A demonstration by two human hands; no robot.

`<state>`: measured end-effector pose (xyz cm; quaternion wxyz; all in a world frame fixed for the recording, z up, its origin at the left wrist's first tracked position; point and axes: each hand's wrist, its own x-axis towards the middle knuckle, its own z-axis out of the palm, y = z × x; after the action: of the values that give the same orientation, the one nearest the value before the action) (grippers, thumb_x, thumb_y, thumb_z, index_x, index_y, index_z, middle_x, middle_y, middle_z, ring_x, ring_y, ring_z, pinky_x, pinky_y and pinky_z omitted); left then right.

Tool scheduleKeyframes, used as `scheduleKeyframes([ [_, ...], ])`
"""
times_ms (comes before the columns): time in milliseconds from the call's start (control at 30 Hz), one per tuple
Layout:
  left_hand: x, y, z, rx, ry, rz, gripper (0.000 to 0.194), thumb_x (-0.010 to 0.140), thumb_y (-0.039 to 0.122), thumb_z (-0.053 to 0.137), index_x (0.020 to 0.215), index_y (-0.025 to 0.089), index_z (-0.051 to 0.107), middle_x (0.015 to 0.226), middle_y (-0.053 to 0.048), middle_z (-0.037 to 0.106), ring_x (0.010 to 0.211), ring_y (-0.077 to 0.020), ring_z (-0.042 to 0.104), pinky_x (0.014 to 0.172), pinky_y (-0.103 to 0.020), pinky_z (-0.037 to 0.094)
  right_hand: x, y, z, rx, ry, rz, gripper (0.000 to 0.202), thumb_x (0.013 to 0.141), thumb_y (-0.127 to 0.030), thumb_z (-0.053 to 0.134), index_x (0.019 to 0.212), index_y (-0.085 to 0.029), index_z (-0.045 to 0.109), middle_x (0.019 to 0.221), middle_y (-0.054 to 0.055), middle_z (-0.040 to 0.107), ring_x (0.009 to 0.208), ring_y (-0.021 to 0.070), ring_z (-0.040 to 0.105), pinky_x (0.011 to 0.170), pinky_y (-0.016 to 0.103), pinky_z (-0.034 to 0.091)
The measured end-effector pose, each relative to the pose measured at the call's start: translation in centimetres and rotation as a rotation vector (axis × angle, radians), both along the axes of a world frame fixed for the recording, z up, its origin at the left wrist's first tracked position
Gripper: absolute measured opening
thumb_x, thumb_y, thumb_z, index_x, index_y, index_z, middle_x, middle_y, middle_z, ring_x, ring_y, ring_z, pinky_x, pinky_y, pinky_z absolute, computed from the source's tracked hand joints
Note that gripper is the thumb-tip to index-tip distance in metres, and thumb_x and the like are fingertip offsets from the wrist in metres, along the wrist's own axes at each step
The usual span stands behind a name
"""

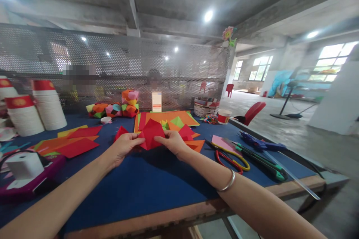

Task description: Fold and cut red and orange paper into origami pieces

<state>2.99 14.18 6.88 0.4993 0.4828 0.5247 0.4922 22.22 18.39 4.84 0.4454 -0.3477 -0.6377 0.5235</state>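
Note:
Both my hands hold one folded sheet of red paper [152,134] above the blue tabletop [131,190]. My left hand [126,145] pinches its left edge between thumb and fingers. On the opposite edge, my right hand [173,142] grips with the thumb laid across the front. Behind the folded paper lies a stack of orange paper [182,117], with green and red folded pieces around it. More loose sheets, among them a red sheet [78,148], are spread out to the left of my left hand.
Scissors [232,158], a green utility knife [260,160] and a blue glue gun [260,143] lie at right. Stacked paper cups [24,117] and a purple power strip [47,175] stand at left. Colourful paper balls [129,106] and a basket [206,107] sit by the perforated screen [174,67].

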Motion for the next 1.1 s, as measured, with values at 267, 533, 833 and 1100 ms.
scheduleKeyframes([
  [267,-0.1,-0.1,0.0,0.154,0.075,0.078,0.059,0.041,0.046,0.094,0.088,0.02,0.07,0.072,-0.002,0.077,0.07,-0.0208,0.071,0.07,-0.031,0.054,-0.2,-0.5,0.6,-0.104,0.044,0.032,0.011,0.072,-0.023,0.083,0.082,-0.018,0.08,0.079,0.002,0.078,0.071,0.0171,0.071,0.075,0.03,0.057],
  [533,-0.2,-0.2,0.0,0.324,0.296,0.157,0.055,0.054,0.052,0.086,0.092,0.024,0.058,0.062,0.003,0.068,0.063,-0.0213,0.066,0.062,-0.03,0.044,-0.2,-1.1,1.2,-0.165,0.06,-0.011,0.006,0.076,-0.021,0.078,0.081,-0.018,0.078,0.07,0.0,0.074,0.061,0.0128,0.063,0.058,0.023,0.047],
  [833,0.6,-0.9,0.6,0.553,0.443,0.194,0.022,0.071,0.039,0.07,0.083,0.026,0.056,0.069,0.004,0.062,0.069,-0.0179,0.061,0.068,-0.028,0.045,-0.6,-1.0,1.3,-0.225,0.056,-0.068,0.013,0.079,-0.015,0.073,0.067,-0.017,0.068,0.059,-0.003,0.065,0.048,0.0078,0.046,0.049,0.022,0.034],
  [1100,0.4,-0.9,0.2,0.551,0.494,0.118,0.026,0.068,0.041,0.076,0.087,0.024,0.072,0.09,-0.003,0.077,0.07,-0.02,0.065,0.073,-0.032,0.052,-0.5,-0.9,1.1,-0.213,0.051,-0.071,0.01,0.08,-0.015,0.073,0.07,-0.017,0.071,0.059,-0.003,0.065,0.048,0.0075,0.045,0.047,0.021,0.033],
])
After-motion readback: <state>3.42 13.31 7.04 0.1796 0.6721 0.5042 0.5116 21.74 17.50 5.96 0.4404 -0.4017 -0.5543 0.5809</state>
